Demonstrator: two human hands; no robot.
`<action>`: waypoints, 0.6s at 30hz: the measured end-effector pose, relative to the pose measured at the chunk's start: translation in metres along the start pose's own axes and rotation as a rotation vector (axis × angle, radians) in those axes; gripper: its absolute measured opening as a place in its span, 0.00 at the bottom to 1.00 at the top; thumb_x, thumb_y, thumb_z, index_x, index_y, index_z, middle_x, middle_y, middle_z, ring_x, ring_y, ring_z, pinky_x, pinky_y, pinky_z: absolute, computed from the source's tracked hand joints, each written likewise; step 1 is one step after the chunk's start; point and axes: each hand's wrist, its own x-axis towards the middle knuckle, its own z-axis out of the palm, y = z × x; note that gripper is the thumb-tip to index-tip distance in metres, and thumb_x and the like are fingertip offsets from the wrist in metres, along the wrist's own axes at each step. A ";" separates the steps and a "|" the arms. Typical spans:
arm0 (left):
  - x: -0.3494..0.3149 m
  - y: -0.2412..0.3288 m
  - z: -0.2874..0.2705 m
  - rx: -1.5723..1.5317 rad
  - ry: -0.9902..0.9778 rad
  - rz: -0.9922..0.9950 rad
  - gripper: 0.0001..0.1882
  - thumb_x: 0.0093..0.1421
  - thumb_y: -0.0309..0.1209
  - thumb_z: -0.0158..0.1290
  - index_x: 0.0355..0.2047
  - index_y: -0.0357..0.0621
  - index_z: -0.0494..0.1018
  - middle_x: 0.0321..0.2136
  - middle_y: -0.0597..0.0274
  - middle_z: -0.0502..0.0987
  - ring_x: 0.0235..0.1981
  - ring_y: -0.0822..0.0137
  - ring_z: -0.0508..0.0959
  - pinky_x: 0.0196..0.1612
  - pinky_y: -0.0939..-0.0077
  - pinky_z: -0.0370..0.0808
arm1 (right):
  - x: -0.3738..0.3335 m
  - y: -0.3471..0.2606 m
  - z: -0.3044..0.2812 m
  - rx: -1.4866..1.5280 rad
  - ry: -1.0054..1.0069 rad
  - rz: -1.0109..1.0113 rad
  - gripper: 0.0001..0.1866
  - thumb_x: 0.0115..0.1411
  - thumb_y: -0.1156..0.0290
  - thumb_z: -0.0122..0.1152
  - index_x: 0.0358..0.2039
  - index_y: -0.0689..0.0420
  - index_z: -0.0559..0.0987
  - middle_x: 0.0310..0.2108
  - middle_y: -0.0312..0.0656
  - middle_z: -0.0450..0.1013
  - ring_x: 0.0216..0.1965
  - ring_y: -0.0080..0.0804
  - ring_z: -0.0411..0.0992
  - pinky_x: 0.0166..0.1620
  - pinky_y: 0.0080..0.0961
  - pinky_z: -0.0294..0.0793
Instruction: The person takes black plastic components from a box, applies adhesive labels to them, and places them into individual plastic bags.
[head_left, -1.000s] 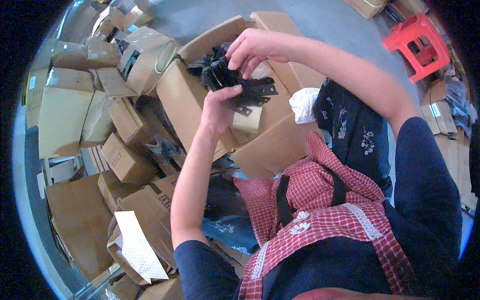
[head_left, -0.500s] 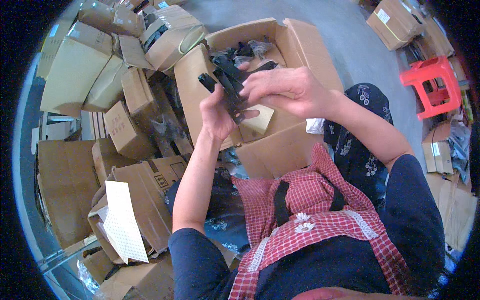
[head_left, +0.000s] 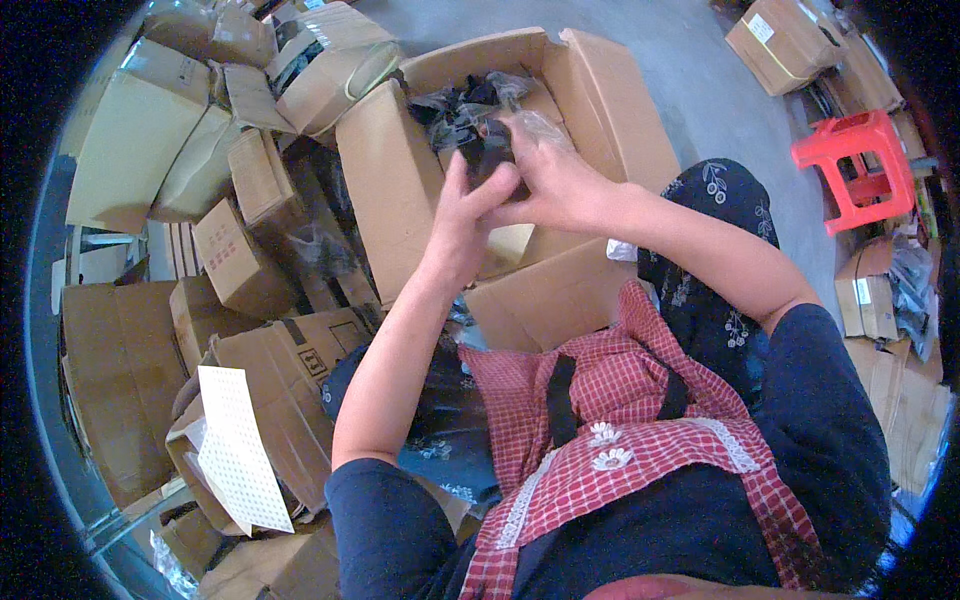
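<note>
Both of my hands are closed together over an open cardboard box (head_left: 625, 120). Between them is a bunch of black plastic parts (head_left: 487, 150), partly covered by fingers and thumbs. My left hand (head_left: 462, 215) grips the bunch from the near left. From the right, my right hand (head_left: 552, 178) wraps round the same parts, its fingertips largely hidden. Beyond the hands, more black pieces in clear plastic bags (head_left: 512, 88) lie in the box. A pale yellow paper piece (head_left: 508, 250) shows below my wrists.
Cardboard boxes (head_left: 140, 135) are stacked along the left. A white sheet with rows of small marks (head_left: 240, 450) rests against a carton (head_left: 290, 400) at lower left. To the right, a red plastic stool (head_left: 858, 170) stands on the grey floor near a strapped box (head_left: 782, 45).
My hands have come together round the black parts, which were fanned out and held more loosely before. The right hand has dropped lower and turned. The view has shifted slightly.
</note>
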 end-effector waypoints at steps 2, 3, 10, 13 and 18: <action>-0.006 0.002 0.004 -0.039 0.005 -0.080 0.29 0.60 0.37 0.55 0.58 0.41 0.62 0.49 0.57 0.72 0.51 0.63 0.72 0.55 0.68 0.69 | 0.002 0.009 0.003 0.186 -0.124 0.194 0.49 0.40 0.52 0.75 0.54 0.67 0.60 0.43 0.61 0.72 0.44 0.56 0.73 0.49 0.41 0.72; -0.007 0.003 0.007 -0.061 0.005 -0.119 0.29 0.60 0.38 0.54 0.59 0.40 0.62 0.49 0.57 0.72 0.52 0.62 0.72 0.56 0.67 0.68 | 0.004 0.015 0.002 0.275 -0.186 0.291 0.50 0.38 0.51 0.76 0.54 0.67 0.60 0.43 0.60 0.72 0.44 0.55 0.73 0.48 0.41 0.73; -0.007 0.015 -0.010 -0.041 0.098 -0.059 0.24 0.65 0.31 0.44 0.59 0.33 0.61 0.52 0.50 0.71 0.48 0.54 0.77 0.53 0.61 0.74 | 0.015 0.029 -0.018 0.806 -0.178 0.487 0.29 0.39 0.55 0.75 0.40 0.58 0.78 0.35 0.42 0.78 0.35 0.31 0.75 0.40 0.28 0.74; -0.006 0.021 -0.004 0.064 0.163 -0.070 0.23 0.63 0.27 0.49 0.58 0.33 0.63 0.45 0.53 0.74 0.40 0.56 0.80 0.48 0.66 0.78 | 0.007 0.016 -0.023 1.056 -0.128 0.470 0.17 0.47 0.62 0.69 0.36 0.57 0.79 0.32 0.38 0.77 0.33 0.27 0.75 0.39 0.24 0.74; -0.003 0.005 -0.002 0.194 0.188 -0.017 0.21 0.60 0.23 0.53 0.54 0.34 0.66 0.40 0.52 0.76 0.36 0.58 0.81 0.43 0.70 0.80 | 0.008 0.013 -0.025 1.400 -0.084 0.781 0.16 0.51 0.60 0.64 0.36 0.57 0.78 0.31 0.39 0.77 0.31 0.31 0.75 0.38 0.28 0.76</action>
